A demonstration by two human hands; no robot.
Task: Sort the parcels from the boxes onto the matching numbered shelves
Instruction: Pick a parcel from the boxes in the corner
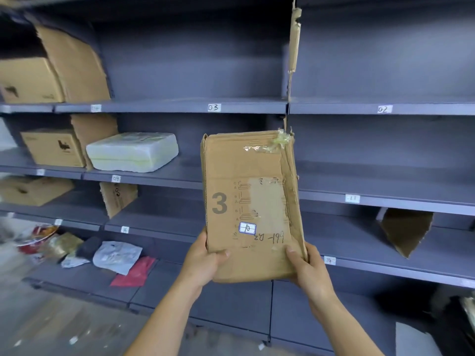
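A flattened, creased cardboard parcel (250, 201) is held upright before grey metal shelves (372, 181), clear of every shelf, and is gripped at its lower corners by both hands. The left hand (203, 260) is curled round the lower left edge with the thumb laid on the face, and the right hand (308, 268) is curled round the lower right edge in the same way. A large printed 3 (219, 203) and a small white sticker (247, 228) hand-marked 10 are carried on the face, and crumpled tape (279, 142) is stuck at the torn top right corner. In the bay above tag 09 (116, 178), a white, round-edged foam box (133, 151) is laid flat beside a ragged cardboard divider (95, 129), with a square brown carton (52, 147) shelved on the divider's far side. On the lowest shelf at left, soft bags are heaped: a white poly bag (117, 255), a flat red bag (135, 272) and a gold pouch (65, 244). A torn cardboard sheet (406, 231) is leaned in the bay above tag 14 (329, 260).
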